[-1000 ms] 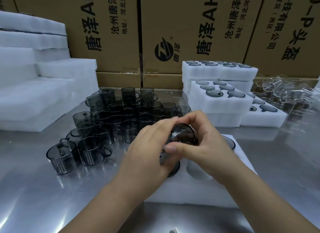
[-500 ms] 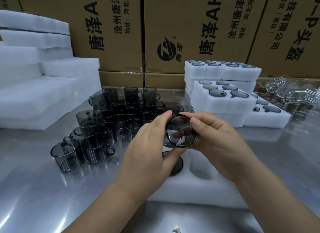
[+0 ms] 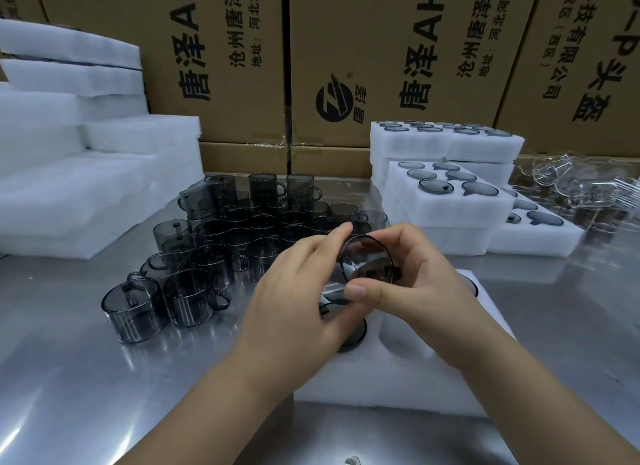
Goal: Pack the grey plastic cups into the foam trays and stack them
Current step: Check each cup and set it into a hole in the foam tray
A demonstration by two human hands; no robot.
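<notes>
Half a second earlier the right thumb sat on the upper rim of the held cup (image 3: 367, 261); it had since slid down to the lower rim, while the cup stayed in the same spot above the near foam tray (image 3: 415, 381).

Blank foam slabs (image 3: 69, 174) were piled along the left edge of the steel tabletop (image 3: 62, 378). Beside them, left of centre, the loose cups (image 3: 207, 253) stood crowded together, grey and see-through, handles pointing various ways. The left hand (image 3: 301, 291) gripped the held cup from the left, forefinger on its top rim. The cup was tipped on its side, mouth towards the camera. The right hand (image 3: 429, 291) clasped it from the right, fingers curled over the top and thumb beneath. Under the hands a seated cup (image 3: 355, 338) showed in a pocket of the near tray, partly hidden, with a bare pocket just beside it. Packed trays (image 3: 446, 205) were stacked towards the far right corner, and clear plastic parts (image 3: 581, 194) lay at the right edge. Printed cartons (image 3: 381, 49) lined the far edge.
</notes>
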